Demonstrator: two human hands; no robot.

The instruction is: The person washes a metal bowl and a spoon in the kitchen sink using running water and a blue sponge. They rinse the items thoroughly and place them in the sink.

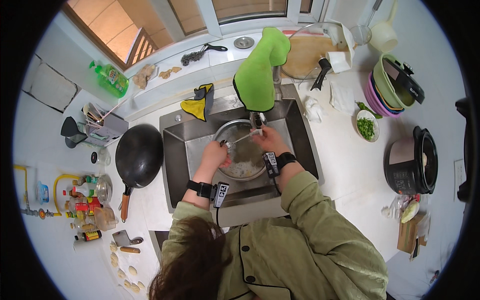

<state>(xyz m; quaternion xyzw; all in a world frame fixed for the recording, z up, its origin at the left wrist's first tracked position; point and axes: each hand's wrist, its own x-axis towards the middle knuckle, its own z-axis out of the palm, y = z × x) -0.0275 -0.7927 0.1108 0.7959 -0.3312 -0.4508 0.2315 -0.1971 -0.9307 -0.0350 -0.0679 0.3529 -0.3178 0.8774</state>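
Note:
Over a round metal basin [245, 173] of cloudy water in the steel sink [191, 152], both hands are at work. My left hand [215, 154] is closed on one end of a thin utensil [242, 138], where something small and dark shows at the fingers; its exact kind is unclear. My right hand [270, 139] holds the utensil's pale other end, just below the faucet spout [258, 118]. A green cloth [258, 75] covers the faucet above the hands. A yellow and grey cloth [198, 103] lies on the sink's back rim.
A black wok [139, 155] sits left of the sink, near a utensil holder [107, 125] and bottles [84, 204]. To the right are crumpled tissue [313, 109], a bowl of chopped greens [366, 126], stacked colanders [378, 93] and an electric cooker [410, 163]. Dough pieces [114, 258] lie at lower left.

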